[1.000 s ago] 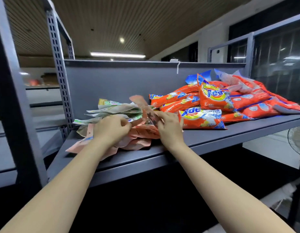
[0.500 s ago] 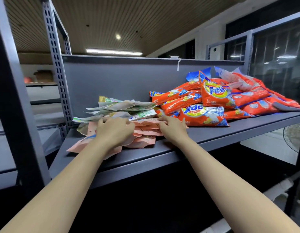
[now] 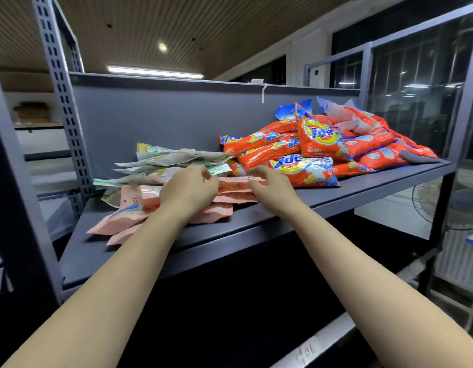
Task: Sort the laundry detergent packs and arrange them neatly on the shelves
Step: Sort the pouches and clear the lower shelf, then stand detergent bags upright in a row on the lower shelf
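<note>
Head view: on the grey shelf [image 3: 256, 229], both hands work the pink packs [image 3: 139, 216] lying at the near left, under a stack of green-and-white packs [image 3: 174, 160]. The left hand [image 3: 188, 192] rests on the pink stack with fingers curled, and the right hand [image 3: 269, 189] touches the stack's right edge; whether either truly pinches a pack I cannot tell. Orange Tide packs [image 3: 309, 152] are heaped to the far right (unsorted, it seems). The step looks like squaring the pink pile; next calls for aligning its edges.

A storeroom — grey steel racking [image 3: 60, 83] piled with detergent packs [image 3: 320, 139].
</note>
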The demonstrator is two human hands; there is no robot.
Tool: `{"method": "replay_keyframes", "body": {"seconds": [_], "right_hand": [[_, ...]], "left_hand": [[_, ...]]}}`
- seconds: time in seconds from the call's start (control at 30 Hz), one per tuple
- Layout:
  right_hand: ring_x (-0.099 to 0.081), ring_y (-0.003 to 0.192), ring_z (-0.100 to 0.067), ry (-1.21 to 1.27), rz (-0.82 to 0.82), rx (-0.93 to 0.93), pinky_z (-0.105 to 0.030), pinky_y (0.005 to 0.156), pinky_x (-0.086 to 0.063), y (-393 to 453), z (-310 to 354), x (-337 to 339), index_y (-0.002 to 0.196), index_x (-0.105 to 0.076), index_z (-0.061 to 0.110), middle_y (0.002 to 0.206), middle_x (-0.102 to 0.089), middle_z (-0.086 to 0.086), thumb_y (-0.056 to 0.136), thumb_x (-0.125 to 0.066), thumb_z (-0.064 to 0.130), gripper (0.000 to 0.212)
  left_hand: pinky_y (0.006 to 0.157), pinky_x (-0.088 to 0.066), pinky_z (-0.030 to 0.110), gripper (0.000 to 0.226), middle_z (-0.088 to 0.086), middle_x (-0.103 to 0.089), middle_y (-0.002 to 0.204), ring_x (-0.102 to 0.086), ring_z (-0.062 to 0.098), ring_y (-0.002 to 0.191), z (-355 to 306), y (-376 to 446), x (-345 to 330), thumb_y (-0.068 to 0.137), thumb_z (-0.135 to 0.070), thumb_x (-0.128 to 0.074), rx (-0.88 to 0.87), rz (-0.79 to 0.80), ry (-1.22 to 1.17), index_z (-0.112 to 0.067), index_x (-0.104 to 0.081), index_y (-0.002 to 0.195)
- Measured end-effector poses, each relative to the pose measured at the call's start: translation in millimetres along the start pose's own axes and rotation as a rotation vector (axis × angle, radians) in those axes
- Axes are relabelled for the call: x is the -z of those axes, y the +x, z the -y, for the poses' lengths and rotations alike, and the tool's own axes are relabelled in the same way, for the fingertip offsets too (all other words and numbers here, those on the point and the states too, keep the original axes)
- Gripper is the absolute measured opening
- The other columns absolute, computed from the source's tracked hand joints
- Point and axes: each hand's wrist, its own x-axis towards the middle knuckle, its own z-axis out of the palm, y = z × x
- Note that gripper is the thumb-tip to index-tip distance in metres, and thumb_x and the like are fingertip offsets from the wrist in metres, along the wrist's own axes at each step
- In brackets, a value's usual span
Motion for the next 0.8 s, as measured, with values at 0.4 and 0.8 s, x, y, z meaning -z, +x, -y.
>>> {"method": "replay_keyframes", "body": {"seconds": [0.4,0.8], "right_hand": [[-0.048,0.109,0.004,0.024,0.006,0.044,-0.011,0.082,-0.034,-77,-57,85,0.120,-0.060,0.029,0.113,-0.058,0.019,0.093,-0.055,0.027,0.027],[-0.042,0.112,0.021,-0.069,0.030,-0.003,0.004,0.086,-0.031,-150,-204,206,0.118,-0.055,0.045,0.112,-0.052,0.036,0.092,-0.056,0.031,0.029]], "left_hand": [[0.080,-0.051,0.039,0.012,-0.007,-0.068,0.085,-0.062,0.020,0.086,-72,-61,-40,0.088,-0.031,-0.053,-0.135,-0.091,-0.279,-0.027,-0.063,0.083],[0.072,-0.048,0.022,0.013,-0.027,-0.062,0.078,-0.060,-0.005,0.082,-172,-126,-161,0.086,-0.045,-0.052,-0.077,0.121,-0.265,-0.039,-0.063,0.090]]}}
